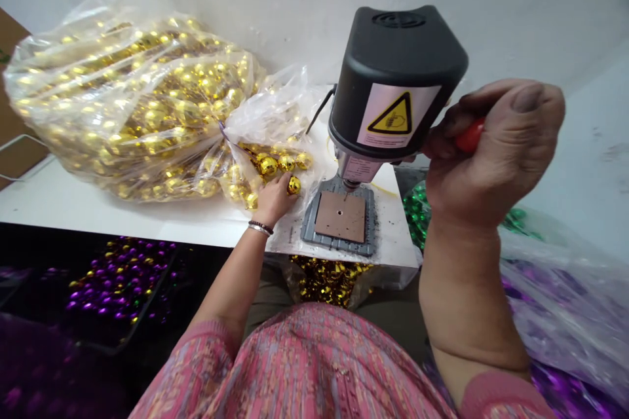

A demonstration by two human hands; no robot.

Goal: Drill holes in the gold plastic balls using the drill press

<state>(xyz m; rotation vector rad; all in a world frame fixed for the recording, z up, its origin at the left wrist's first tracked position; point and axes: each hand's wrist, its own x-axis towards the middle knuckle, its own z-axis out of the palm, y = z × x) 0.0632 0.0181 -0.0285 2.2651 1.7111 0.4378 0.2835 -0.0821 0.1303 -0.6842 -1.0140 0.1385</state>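
My left hand (pixel 272 200) rests on a white table beside a small drill press (pixel 393 78), with its fingers around a shiny gold ball (pixel 293 185). More gold balls (pixel 275 163) lie just behind that hand in an open, transparent plastic bag (pixel 268 114). My right hand (pixel 496 150) is raised to the right of the black drill head, shut around a red handle (pixel 469 136). The rest of that tool is hidden in my fist. Below the drill's chuck sits a grey base with a brown, holed plate (pixel 340 217).
A large transparent bag of gold balls (pixel 128 105) fills the table's left side. Below the table's front edge (pixel 147 226) lie purple and gold balls in a black tray (pixel 120 281). Gold balls (pixel 324 280) sit under the table, with green (pixel 417 216) and purple balls (pixel 560 314) bagged at right.
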